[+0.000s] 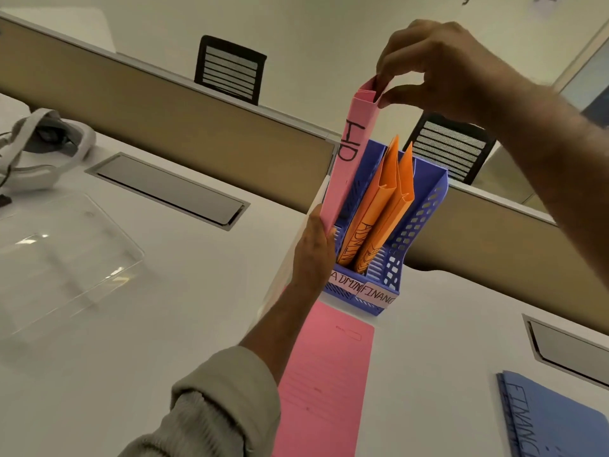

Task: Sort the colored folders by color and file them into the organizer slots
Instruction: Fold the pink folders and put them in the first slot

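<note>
A blue plastic organizer (418, 222) stands on the white desk, its slots labelled ADMIN and FINANCE. Two orange folders (385, 206) lean in the middle slot. A pink folder (351, 153) marked HR stands upright at the organizer's left slot, its lower end down by the slot. My right hand (438, 70) pinches the pink folder's top edge. My left hand (313, 249) holds its lower left side against the organizer. Another pink folder (326, 384) lies flat on the desk in front. A blue folder (557, 417) marked FINANCE lies at the lower right.
A beige partition (164, 103) runs behind the desk, with two black mesh chairs (230, 69) beyond it. A white headset (43, 143) and a clear plastic sheet (59, 255) lie at the left. Grey cable hatches (171, 189) are set into the desk.
</note>
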